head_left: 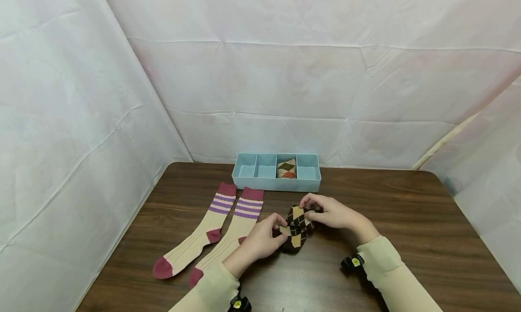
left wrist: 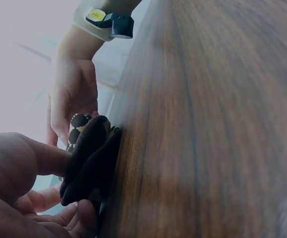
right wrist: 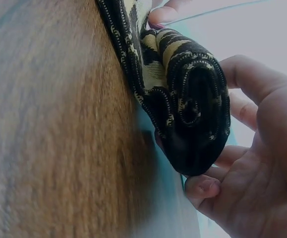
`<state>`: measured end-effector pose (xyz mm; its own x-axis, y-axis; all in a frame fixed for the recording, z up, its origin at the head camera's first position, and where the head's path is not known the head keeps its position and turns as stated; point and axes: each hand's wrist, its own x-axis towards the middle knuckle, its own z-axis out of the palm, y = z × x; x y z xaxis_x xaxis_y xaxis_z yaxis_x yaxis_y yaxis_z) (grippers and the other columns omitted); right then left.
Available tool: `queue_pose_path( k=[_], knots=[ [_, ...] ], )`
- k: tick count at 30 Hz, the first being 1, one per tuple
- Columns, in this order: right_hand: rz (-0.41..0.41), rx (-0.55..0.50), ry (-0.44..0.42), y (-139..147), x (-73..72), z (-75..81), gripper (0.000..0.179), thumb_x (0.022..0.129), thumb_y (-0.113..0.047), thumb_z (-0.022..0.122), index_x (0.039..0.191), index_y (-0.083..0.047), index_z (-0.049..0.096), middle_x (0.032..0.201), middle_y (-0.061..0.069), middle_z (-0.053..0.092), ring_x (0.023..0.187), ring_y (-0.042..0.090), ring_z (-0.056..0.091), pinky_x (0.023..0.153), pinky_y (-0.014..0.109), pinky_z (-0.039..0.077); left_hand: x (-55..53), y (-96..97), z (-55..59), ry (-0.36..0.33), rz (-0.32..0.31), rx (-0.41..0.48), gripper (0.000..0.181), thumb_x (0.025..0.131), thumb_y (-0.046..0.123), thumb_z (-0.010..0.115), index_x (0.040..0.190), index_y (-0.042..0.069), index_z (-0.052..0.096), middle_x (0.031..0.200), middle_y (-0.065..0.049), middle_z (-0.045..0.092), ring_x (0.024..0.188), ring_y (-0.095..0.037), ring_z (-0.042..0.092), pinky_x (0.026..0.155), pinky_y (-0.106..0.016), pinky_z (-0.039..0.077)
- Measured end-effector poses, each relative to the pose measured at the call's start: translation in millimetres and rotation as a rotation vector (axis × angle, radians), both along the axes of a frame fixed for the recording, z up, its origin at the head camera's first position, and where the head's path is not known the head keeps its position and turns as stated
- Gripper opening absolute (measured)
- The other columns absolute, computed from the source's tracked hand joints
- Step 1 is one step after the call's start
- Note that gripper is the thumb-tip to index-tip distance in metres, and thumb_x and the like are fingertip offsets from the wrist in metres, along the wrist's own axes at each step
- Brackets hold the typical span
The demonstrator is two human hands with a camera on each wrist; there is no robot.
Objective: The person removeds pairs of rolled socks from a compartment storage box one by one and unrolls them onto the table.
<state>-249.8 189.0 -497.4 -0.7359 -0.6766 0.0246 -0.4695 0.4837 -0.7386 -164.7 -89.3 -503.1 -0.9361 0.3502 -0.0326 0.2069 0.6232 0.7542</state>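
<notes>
A black and tan argyle sock bundle (head_left: 299,221) lies on the dark wooden table in front of me, partly rolled up. My left hand (head_left: 261,239) pinches its near left side between thumb and fingers. At the far right side, my right hand (head_left: 333,213) grips the rolled part with thumb and fingertips. The right wrist view shows the spiral layers of the rolled sock (right wrist: 195,109), with a flatter stretch running on past the roll. In the left wrist view, dark folded sock layers (left wrist: 91,158) sit between the left thumb and fingers, close to the tabletop.
Behind the hands stands a light blue divided tray (head_left: 277,184); its third compartment from the left holds a folded beige argyle sock (head_left: 286,169). Two cream socks with maroon toes and purple stripes, a left one (head_left: 189,251) and a right one (head_left: 229,239), lie flat at left.
</notes>
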Motion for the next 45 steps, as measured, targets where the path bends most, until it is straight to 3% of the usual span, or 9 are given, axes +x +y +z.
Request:
queue_pose_path(
  k=[6,13,17,22,26,31,39,45],
  knots=[
    [0.010,-0.013,0.030,2,0.6,1.2,0.023,0.109,-0.021,0.069,0.131,-0.015,0.065,0.115,-0.001,0.072,0.107,0.019,0.067,0.090,0.045,0.053,-1.9,0.5,-0.8,0.026,-0.010,-0.004,0.023,0.098,0.019,0.078,0.119,0.016,0.070,0.109,0.000,0.066,0.100,-0.019,0.060,0.086,-0.041,0.051],
    [0.015,-0.046,0.094,0,3.2,3.1,0.027,0.108,-0.010,0.070,0.133,-0.017,0.068,0.129,0.003,0.067,0.120,0.026,0.068,0.102,0.052,0.055,-1.0,0.1,-1.8,0.023,-0.005,-0.025,0.024,0.097,0.019,0.080,0.119,0.018,0.071,0.106,0.000,0.061,0.094,-0.017,0.057,0.082,-0.037,0.048],
    [0.049,-0.060,0.108,-1,5.3,4.1,0.026,0.109,-0.005,0.065,0.133,-0.014,0.071,0.130,0.005,0.067,0.118,0.027,0.068,0.100,0.053,0.056,0.9,-0.1,-0.7,0.021,-0.014,-0.026,0.026,0.096,0.019,0.082,0.119,0.016,0.070,0.103,0.000,0.061,0.090,-0.016,0.055,0.079,-0.036,0.047],
    [0.057,-0.027,0.143,0,7.9,5.6,0.019,0.110,-0.015,0.068,0.127,-0.015,0.076,0.127,0.001,0.069,0.113,0.022,0.067,0.095,0.049,0.057,3.6,1.6,1.2,0.015,-0.026,-0.028,0.028,0.095,0.018,0.083,0.120,0.015,0.071,0.101,0.001,0.061,0.086,-0.013,0.055,0.076,-0.034,0.047],
    [0.050,0.010,0.099,2,9.6,8.8,0.029,0.100,-0.030,0.084,0.125,-0.019,0.075,0.127,-0.001,0.067,0.115,0.022,0.067,0.096,0.042,0.056,6.3,4.7,2.7,0.015,-0.038,-0.041,0.029,0.094,0.019,0.084,0.120,0.015,0.071,0.099,0.001,0.062,0.083,-0.011,0.054,0.076,-0.034,0.047],
    [0.059,0.026,0.029,5,11.4,11.6,0.048,0.087,-0.031,0.096,0.126,-0.017,0.072,0.129,0.004,0.064,0.120,0.029,0.067,0.101,0.044,0.054,9.9,8.9,4.3,0.019,-0.048,-0.060,0.031,0.094,0.021,0.085,0.121,0.016,0.071,0.097,0.002,0.060,0.079,-0.010,0.052,0.073,-0.033,0.045],
    [0.063,0.067,-0.001,14,9.1,14.7,0.036,0.097,-0.021,0.082,0.130,-0.018,0.069,0.130,0.000,0.067,0.126,0.029,0.066,0.105,0.051,0.054,14.0,14.4,4.1,0.006,-0.071,-0.046,0.032,0.092,0.020,0.088,0.120,0.018,0.071,0.098,0.003,0.059,0.079,-0.009,0.052,0.073,-0.031,0.045],
    [0.023,0.067,-0.011,28,4.3,16.6,0.029,0.107,-0.017,0.068,0.136,-0.018,0.065,0.130,0.001,0.071,0.119,0.024,0.067,0.092,0.043,0.055,18.5,18.3,3.2,-0.024,-0.101,-0.039,0.031,0.092,0.019,0.088,0.118,0.021,0.071,0.097,0.004,0.058,0.078,-0.009,0.051,0.073,-0.031,0.045]
  ],
)
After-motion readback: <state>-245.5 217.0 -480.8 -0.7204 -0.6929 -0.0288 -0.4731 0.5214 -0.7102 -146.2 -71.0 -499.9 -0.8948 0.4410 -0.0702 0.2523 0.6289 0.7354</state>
